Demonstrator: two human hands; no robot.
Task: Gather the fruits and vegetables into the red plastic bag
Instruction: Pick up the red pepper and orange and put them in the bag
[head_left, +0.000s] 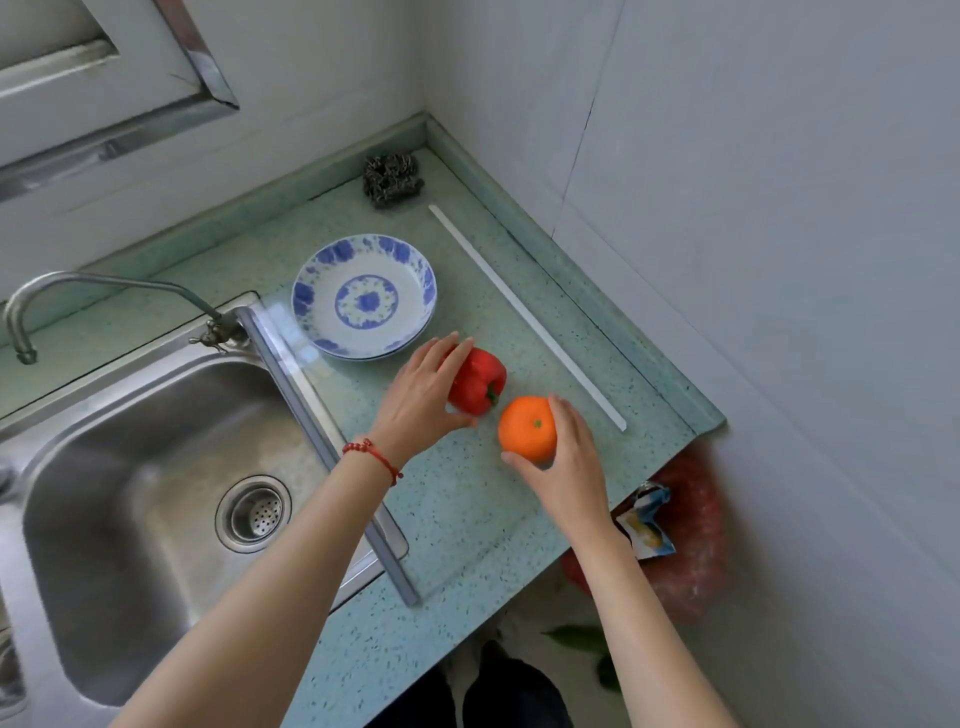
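The right hand (563, 462) curls around the orange (527, 428), ready to lift it. The left hand (423, 395) cups the red pepper (480, 382) on the counter (467, 519). The red bag (691, 540) hangs below the counter's edge, likely for dropping both in.

No readable text, label or number on anything in view

Scene is evenly lit by soft, diffuse daylight; shadows under the hands and the plate (363, 296) are faint. Glare is seen on the sink (140, 415) steel and as a pale reflection patch on the countertop (467, 519) beside it. Wide-angle bending is noticed toward the edges, and the red bag (691, 540) below the counter edge is rendered soft and smeared.
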